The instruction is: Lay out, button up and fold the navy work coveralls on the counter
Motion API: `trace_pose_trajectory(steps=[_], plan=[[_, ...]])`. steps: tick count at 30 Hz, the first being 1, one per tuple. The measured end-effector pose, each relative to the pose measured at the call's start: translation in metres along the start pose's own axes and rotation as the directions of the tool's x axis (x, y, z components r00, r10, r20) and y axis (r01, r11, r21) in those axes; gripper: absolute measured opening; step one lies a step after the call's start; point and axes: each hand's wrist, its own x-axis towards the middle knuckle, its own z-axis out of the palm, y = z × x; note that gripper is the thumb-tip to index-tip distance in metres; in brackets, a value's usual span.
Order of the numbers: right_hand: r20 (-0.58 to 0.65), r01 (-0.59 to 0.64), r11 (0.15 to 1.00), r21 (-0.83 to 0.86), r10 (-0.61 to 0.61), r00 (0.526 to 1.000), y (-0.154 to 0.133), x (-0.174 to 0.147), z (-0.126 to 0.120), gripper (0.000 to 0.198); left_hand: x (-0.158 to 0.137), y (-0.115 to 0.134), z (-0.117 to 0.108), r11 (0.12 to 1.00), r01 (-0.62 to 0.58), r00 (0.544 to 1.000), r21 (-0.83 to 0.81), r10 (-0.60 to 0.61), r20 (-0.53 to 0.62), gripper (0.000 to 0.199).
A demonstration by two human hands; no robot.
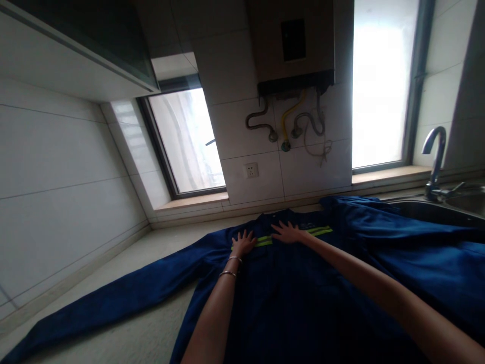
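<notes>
Both hands flat on the blue work jacket [288,298] — it lies spread across the countertop [151,328], one sleeve stretched out left. Left hand [243,242] and right hand [287,232] press near the yellow reflective stripe [264,241], fingers splayed, gripping nothing — sink [435,212] at right.

White tiled walls [56,172] close in a dim kitchen corner — two windows [187,141] glare pale daylight, the right-hand one [382,86] much the brighter. Between them hangs a boxy water heater [291,40] with looping hoses [291,124], a wall socket [251,170] below. A cabinet [76,45] juts overhead at left. A speckled counter [125,328] runs to a steel sink [435,210] and curved tap [435,156].
</notes>
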Motion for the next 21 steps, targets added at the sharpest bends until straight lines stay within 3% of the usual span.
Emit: trace_pose_trajectory(steps=[3,6,9,13,15,17,21], plan=[[0.005,0.025,1.000,0.014,-0.025,1.000,-0.019,-0.017,0.020,0.080,-0.007,0.004,-0.004,1.000,-0.003,0.999,0.025,0.004,-0.052,0.057],[-0.046,0.011,1.000,0.002,-0.011,0.999,-0.025,-0.030,0.032,0.080,-0.016,0.014,-0.013,0.996,-0.017,0.982,0.092,0.034,-0.184,0.051],[-0.079,0.000,1.000,-0.011,-0.001,0.997,-0.025,-0.036,0.033,0.079,-0.027,0.027,-0.023,0.979,-0.078,0.948,0.186,0.131,-0.291,0.047],[-0.086,-0.009,1.000,-0.030,0.006,0.996,-0.026,-0.040,0.030,0.077,-0.040,0.031,-0.035,0.956,-0.167,0.919,0.241,0.239,-0.313,0.049],[-0.090,-0.010,0.999,-0.037,0.007,0.996,-0.027,-0.042,0.030,0.076,-0.048,0.018,-0.042,0.962,-0.103,0.918,0.253,0.190,-0.349,0.048],[-0.095,-0.006,0.999,-0.042,0.002,0.995,-0.028,-0.043,0.030,0.075,-0.058,-0.006,-0.053,0.958,0.050,0.913,0.283,0.071,-0.401,0.045],[-0.094,-0.017,0.998,-0.058,0.012,0.995,-0.028,-0.044,0.031,0.073,-0.098,-0.084,-0.089,0.886,0.373,0.847,0.274,-0.205,-0.490,0.035]])
